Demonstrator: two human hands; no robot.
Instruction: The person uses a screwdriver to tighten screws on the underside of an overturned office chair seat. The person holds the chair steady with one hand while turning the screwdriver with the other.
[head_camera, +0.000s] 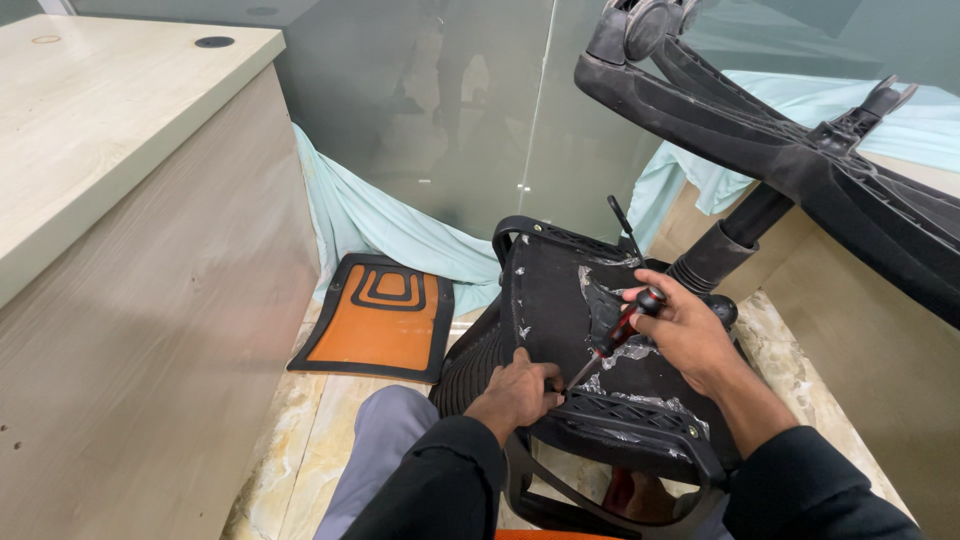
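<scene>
An overturned black office chair seat (550, 290) lies in front of me, underside up, with torn silvery patches on it. My right hand (685, 330) grips a red and black screwdriver (622, 328), whose tip points down to the seat's near edge. My left hand (517, 392) rests on that edge, fingers pinched at the screwdriver tip. The chair's black gas column (722, 248) and star base (800, 140) rise up to the right.
An orange and black chair panel (380, 320) lies on the marble floor to the left. A light wooden desk (120, 200) stands at the left. Pale teal cloth (380, 225) lies along a glass wall behind. My knee in grey trousers (385, 440) is below.
</scene>
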